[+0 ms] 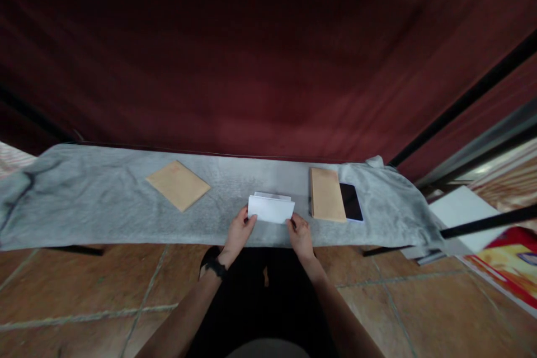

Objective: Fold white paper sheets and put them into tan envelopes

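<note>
A folded sheet of white paper (271, 210) is held up between my two hands over the middle of the cloth-covered table. My left hand (240, 230) pinches its lower left corner, thumb on the near face. At the lower right corner, my right hand (300, 234) grips the paper in the same way. Behind the front panel a second layer of the paper shows along the top. To the left lies a brown envelope (178, 185), turned at an angle. On the right, several stacked brown envelopes (328, 194) partly cover a dark-screened tablet (351, 202).
Grey cloth (104, 196) covers the long narrow table. A dark red curtain (251, 67) hangs behind it, with black poles (461, 106) at the sides. At the lower right are a white board (464, 213) and a red and yellow package (509, 260) above the tiled floor (369, 313).
</note>
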{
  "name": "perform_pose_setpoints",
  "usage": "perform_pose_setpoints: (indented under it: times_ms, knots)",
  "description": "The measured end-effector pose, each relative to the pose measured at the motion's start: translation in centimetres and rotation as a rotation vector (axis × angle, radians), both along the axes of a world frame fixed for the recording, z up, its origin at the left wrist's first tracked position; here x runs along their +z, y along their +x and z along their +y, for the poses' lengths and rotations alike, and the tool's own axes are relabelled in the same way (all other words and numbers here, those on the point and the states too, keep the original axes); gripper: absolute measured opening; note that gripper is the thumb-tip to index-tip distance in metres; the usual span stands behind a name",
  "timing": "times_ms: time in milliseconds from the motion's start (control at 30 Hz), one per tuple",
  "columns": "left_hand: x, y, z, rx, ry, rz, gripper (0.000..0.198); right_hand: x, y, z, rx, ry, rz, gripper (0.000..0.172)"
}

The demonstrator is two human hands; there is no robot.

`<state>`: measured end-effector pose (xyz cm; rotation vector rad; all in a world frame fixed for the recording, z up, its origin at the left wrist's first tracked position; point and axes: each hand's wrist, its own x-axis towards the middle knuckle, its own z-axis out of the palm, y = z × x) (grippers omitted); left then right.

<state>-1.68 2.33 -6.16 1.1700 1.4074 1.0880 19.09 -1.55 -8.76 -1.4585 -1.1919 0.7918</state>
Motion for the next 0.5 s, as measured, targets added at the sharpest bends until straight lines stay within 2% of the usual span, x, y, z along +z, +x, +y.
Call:
perform_pose_setpoints:
  times_ms: [100,233,500]
  knots:
    - [-0.5,0.5,0.2,0.071,0.069,0.058,0.031,-0.4,-0.6,0.3,-0.094,0.012,-0.114,0.026]
    - [-0.8,0.7,0.6,0.128,0.120,0.173,0.037,-0.9,-1.2,0.3,-0.144,0.029,-0.219,0.031]
    - [-0.9,0.8,1.3,0.035,0.097,0.356,0.041,-0.6,-1.3,0.7,-0.144,0.046,-0.289,0.042]
